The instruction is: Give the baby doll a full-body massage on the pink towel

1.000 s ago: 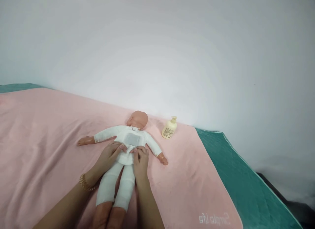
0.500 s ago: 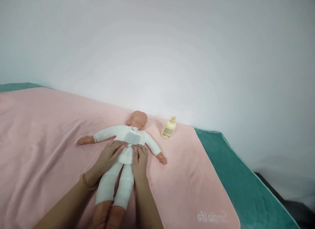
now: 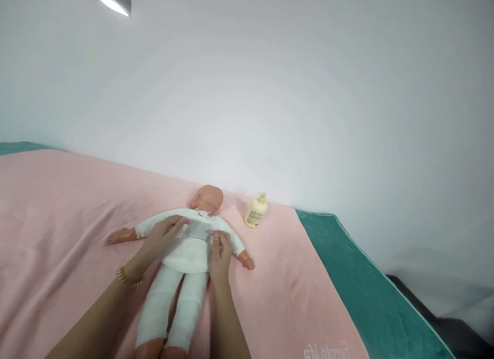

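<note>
A doll (image 3: 189, 258) with a white cloth body and tan plastic head, hands and lower legs lies stretched out with its arms spread. Across its upper torso is a pale grey rectangular patch (image 3: 198, 229). My left hand (image 3: 166, 233), a beaded bracelet on its wrist, is over the doll's left-side shoulder area in view, thumb and fingers closed at the patch's left edge. At the opposite edge, my right hand (image 3: 221, 245) has its fingers curled, pinching the patch's side. The fingertips partly hide both edges.
A pale yellow pump bottle (image 3: 256, 211) stands right of the doll's head, near the white wall (image 3: 270, 91). Beneath them spreads a wrinkled pink blanket (image 3: 285, 297) over a green cover (image 3: 363, 266). A lit lamp (image 3: 111, 3) shows at the top left.
My hands have moved up the doll's torso, from lying below the patch to its two sides, with fingers now closed there. The view has tilted slightly up.
</note>
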A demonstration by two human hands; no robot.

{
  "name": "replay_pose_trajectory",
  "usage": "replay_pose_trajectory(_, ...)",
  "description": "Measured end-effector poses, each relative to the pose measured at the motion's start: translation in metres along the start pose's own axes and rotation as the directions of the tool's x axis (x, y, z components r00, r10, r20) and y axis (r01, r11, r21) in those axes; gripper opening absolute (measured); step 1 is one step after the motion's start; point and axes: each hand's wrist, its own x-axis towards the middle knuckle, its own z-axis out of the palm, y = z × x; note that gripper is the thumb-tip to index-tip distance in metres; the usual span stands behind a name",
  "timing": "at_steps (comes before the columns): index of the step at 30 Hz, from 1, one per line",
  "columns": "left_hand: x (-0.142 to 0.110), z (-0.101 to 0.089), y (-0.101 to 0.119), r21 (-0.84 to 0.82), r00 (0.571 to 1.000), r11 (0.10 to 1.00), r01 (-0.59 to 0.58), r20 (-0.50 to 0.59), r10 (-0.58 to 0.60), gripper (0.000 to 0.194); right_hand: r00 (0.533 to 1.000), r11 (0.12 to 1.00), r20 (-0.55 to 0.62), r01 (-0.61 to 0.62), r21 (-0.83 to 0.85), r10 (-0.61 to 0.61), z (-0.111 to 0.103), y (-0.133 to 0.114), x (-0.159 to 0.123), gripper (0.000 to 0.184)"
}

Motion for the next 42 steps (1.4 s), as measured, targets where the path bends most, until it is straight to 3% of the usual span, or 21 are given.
replay_pose_trajectory(3, 0.025, 0.015, 0.002, 0.017, 0.995, 0.996, -0.092, 0.044, 0.092, 0.048, 0.999, 0.999, -0.029, 0.035, 0.007, -0.035, 0.007, 0.004, 0.025, 0.036)
replay_pose_trajectory(7, 0.049, 0.026, -0.004, 0.103, 0.983, 0.982, -0.156, 0.115, 0.144, 0.052, 0.996, 0.988, 0.038, 0.089, -0.126, -0.085, 0.017, 0.015, 0.051, 0.038)
replay_pose_trajectory(14, 0.05, 0.03, -0.022, 0.214, 0.97, 0.968, -0.13, 0.232, 0.079, 0.05, 0.975, 0.906, 0.219, 0.066, -0.419, 0.031, 0.028, 0.037, 0.064, 0.033)
replay_pose_trajectory(18, 0.048, 0.032, -0.026, 0.244, 0.972, 0.961, -0.127, 0.223, 0.072, 0.049, 0.967, 0.916, 0.247, 0.044, -0.399, 0.061, 0.03, 0.037, 0.071, 0.031)
replay_pose_trajectory(23, 0.045, 0.028, -0.035, 0.252, 0.966, 0.935, -0.248, 0.141, 0.218, 0.043, 0.981, 0.938, 0.188, 0.032, -0.344, 0.036, 0.026, 0.032, 0.064, 0.031)
replay_pose_trajectory(26, 0.044, 0.027, -0.039, 0.284, 0.967, 0.925, -0.253, 0.093, 0.236, 0.041, 0.985, 0.97, 0.171, 0.063, -0.234, -0.023, 0.024, 0.031, 0.058, 0.028)
replay_pose_trajectory(34, 0.047, 0.028, -0.043, 0.296, 0.976, 0.935, -0.195, 0.152, 0.155, 0.042, 0.963, 0.968, 0.268, 0.082, -0.238, -0.016, 0.026, 0.038, 0.059, 0.027)
replay_pose_trajectory(42, 0.046, 0.03, -0.044, 0.283, 0.965, 0.926, -0.249, 0.15, 0.214, 0.037, 0.972, 0.968, 0.232, 0.077, -0.24, -0.019, 0.025, 0.036, 0.056, 0.027)
